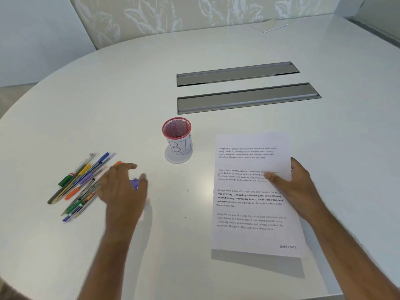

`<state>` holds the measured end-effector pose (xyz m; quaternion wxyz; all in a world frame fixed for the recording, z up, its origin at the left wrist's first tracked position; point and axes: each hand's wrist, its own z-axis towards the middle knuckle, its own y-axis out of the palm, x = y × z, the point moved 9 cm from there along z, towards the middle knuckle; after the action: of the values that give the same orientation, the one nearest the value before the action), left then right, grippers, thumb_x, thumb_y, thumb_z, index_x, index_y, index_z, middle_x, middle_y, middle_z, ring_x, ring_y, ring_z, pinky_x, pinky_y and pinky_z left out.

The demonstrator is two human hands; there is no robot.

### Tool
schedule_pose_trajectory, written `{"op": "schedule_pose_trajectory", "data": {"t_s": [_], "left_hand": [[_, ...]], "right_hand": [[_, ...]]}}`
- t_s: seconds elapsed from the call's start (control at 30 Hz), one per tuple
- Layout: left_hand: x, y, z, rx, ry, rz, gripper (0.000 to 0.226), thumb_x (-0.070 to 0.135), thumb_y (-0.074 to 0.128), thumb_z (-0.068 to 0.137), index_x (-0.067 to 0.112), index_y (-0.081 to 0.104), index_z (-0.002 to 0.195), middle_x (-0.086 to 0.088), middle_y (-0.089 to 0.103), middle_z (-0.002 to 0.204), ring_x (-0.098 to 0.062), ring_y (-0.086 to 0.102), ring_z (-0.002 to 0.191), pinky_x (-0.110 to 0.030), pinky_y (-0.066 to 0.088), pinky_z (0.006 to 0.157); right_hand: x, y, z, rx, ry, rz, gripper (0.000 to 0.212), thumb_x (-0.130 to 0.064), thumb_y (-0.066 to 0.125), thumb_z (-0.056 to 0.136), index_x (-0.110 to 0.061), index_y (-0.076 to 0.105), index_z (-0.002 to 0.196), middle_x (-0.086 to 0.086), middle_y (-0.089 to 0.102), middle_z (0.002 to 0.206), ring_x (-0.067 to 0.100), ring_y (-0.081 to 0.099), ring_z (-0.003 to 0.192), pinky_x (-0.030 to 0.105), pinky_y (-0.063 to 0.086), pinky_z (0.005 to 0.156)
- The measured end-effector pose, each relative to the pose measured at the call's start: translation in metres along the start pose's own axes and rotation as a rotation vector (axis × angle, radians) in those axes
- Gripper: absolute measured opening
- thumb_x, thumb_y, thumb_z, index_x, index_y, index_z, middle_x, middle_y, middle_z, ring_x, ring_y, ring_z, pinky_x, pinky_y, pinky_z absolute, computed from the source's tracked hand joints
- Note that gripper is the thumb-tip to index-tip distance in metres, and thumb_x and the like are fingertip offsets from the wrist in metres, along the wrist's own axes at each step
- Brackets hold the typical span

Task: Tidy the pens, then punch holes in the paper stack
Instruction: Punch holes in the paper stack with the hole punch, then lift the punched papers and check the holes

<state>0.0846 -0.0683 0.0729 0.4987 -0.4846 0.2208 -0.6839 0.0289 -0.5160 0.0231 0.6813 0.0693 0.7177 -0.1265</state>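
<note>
Several loose pens and pencils [81, 182] lie in a heap at the table's left. My left hand [123, 187] hovers palm down at the heap's right edge, blurred, with thumb and fingers apart. A small purple object [135, 183] shows between thumb and forefinger, mostly hidden; whether the hand grips it is unclear. A red mesh pen cup [177, 135] with a white paper label stands upright and empty at the middle. My right hand [294, 187] grips the printed paper stack [249, 234] by its right edge, thumb on top, and the near end is raised off the table.
The round white table [108, 94] has two long grey cable-slot covers [246, 99] behind the cup. A thin white pad [269, 26] lies at the far edge. A patterned wall stands behind the table.
</note>
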Motion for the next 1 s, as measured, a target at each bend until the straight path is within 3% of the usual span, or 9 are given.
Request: {"op": "schedule_pose_trajectory", "data": {"t_s": [0.07, 0.17, 0.23, 0.33, 0.4, 0.53, 0.73, 0.87, 1.0], "left_hand": [[0.036, 0.015, -0.009, -0.093, 0.026, -0.233, 0.022, 0.023, 0.072, 0.095, 0.024, 0.065, 0.116, 0.005, 0.066, 0.120, -0.025, 0.053, 0.121, -0.033, 0.040, 0.101], [0.083, 0.064, -0.033, -0.450, -0.275, -0.782, 0.013, 0.024, 0.071, 0.100, 0.033, 0.067, 0.109, 0.011, 0.070, 0.114, -0.011, 0.068, 0.097, -0.012, 0.054, 0.072], [0.117, 0.092, -0.055, -0.640, -0.487, -1.002, 0.018, 0.033, 0.073, 0.098, 0.031, 0.066, 0.115, 0.008, 0.075, 0.118, -0.010, 0.074, 0.090, -0.023, 0.060, 0.072], [0.167, 0.121, -0.076, -0.920, -0.616, -1.344, 0.049, 0.037, 0.072, 0.096, 0.010, 0.062, 0.136, -0.014, 0.072, 0.136, -0.029, 0.074, 0.115, -0.046, 0.058, 0.099], [0.192, 0.125, -0.085, -1.043, -0.612, -1.474, 0.046, 0.032, 0.069, 0.101, 0.008, 0.065, 0.140, -0.015, 0.071, 0.139, -0.032, 0.069, 0.126, -0.049, 0.055, 0.107], [0.208, 0.124, -0.081, -0.989, -0.498, -1.354, 0.032, 0.024, 0.073, 0.099, 0.012, 0.074, 0.129, -0.013, 0.076, 0.129, -0.034, 0.073, 0.120, -0.046, 0.061, 0.097], [0.239, 0.100, -0.060, -0.826, -0.314, -1.261, 0.028, 0.029, 0.072, 0.100, 0.014, 0.077, 0.123, -0.012, 0.081, 0.119, -0.035, 0.077, 0.110, -0.051, 0.062, 0.096], [0.268, 0.078, -0.045, -0.700, -0.164, -1.261, 0.019, 0.033, 0.070, 0.101, 0.026, 0.080, 0.116, -0.002, 0.083, 0.111, -0.023, 0.080, 0.099, -0.032, 0.063, 0.081], [0.285, 0.063, -0.035, -0.618, -0.072, -1.316, 0.022, 0.035, 0.069, 0.103, 0.024, 0.079, 0.119, 0.000, 0.083, 0.113, -0.020, 0.080, 0.099, -0.028, 0.062, 0.078]], "right_hand": [[-0.004, -0.003, -0.001, -0.004, -0.012, 0.008, 0.033, -0.022, 0.084, 0.091, -0.029, 0.069, 0.120, -0.010, 0.081, 0.115, 0.008, 0.079, 0.102, 0.014, 0.059, 0.077], [-0.009, -0.007, -0.001, -0.029, -0.011, 0.073, 0.034, -0.019, 0.085, 0.090, -0.028, 0.070, 0.120, -0.006, 0.082, 0.117, 0.013, 0.079, 0.104, 0.018, 0.061, 0.078], [-0.012, -0.008, -0.001, -0.056, -0.009, 0.115, 0.036, -0.015, 0.085, 0.089, -0.024, 0.071, 0.121, -0.001, 0.082, 0.117, 0.019, 0.080, 0.105, 0.024, 0.063, 0.081], [-0.017, -0.008, 0.000, -0.087, -0.011, 0.168, 0.038, -0.010, 0.084, 0.088, -0.017, 0.070, 0.122, 0.005, 0.082, 0.117, 0.026, 0.080, 0.106, 0.030, 0.064, 0.082], [-0.021, -0.013, -0.001, -0.093, -0.010, 0.207, 0.038, -0.012, 0.085, 0.086, -0.017, 0.071, 0.121, 0.008, 0.082, 0.115, 0.028, 0.080, 0.104, 0.030, 0.064, 0.079], [-0.034, -0.032, -0.001, -0.057, -0.025, 0.198, 0.042, -0.022, 0.090, 0.080, -0.021, 0.074, 0.119, 0.007, 0.083, 0.113, 0.027, 0.081, 0.101, 0.031, 0.065, 0.078], [-0.057, -0.054, 0.005, -0.049, -0.058, 0.246, 0.042, -0.027, 0.090, 0.083, -0.021, 0.075, 0.121, 0.008, 0.080, 0.120, 0.033, 0.079, 0.106, 0.050, 0.064, 0.089], [-0.089, -0.061, 0.005, -0.069, -0.151, 0.242, 0.038, -0.036, 0.079, 0.090, -0.022, 0.075, 0.125, 0.004, 0.080, 0.122, 0.026, 0.077, 0.111, 0.037, 0.064, 0.087], [-0.113, -0.069, 0.005, -0.008, -0.252, 0.217, 0.024, -0.036, 0.074, 0.096, -0.027, 0.078, 0.119, -0.002, 0.082, 0.115, 0.018, 0.079, 0.105, 0.026, 0.062, 0.080]]}}
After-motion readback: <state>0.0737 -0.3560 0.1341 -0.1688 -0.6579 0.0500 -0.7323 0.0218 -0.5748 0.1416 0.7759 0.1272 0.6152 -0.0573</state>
